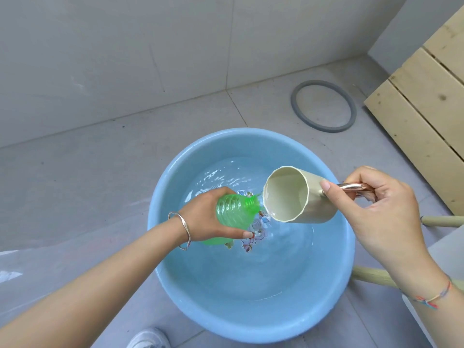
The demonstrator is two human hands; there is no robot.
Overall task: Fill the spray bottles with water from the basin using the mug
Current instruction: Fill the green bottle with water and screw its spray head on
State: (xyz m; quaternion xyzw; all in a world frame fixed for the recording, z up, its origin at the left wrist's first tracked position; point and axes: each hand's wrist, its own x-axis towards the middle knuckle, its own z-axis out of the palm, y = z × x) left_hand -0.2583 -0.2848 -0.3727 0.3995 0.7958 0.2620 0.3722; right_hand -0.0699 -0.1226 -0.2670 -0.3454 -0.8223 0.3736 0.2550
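Note:
A round blue basin (251,320) holding water sits on the tiled floor below me. My left hand (208,217) grips a green ribbed spray bottle (236,209) without its spray head, tilted over the water with its open neck pointing right. My right hand (376,207) holds a cream mug (296,197) by its shiny metal handle. The mug is tipped on its side, its rim right next to the bottle's neck, and a little water runs from its lower lip. A printed picture shows at the basin's bottom under the bottle.
A grey rubber ring (324,106) lies on the floor at the back right. Pale wooden slats (426,104) lean at the right. Wooden stool legs (371,275) stand right of the basin. My white shoe (148,339) shows at the bottom. Grey tiled wall behind.

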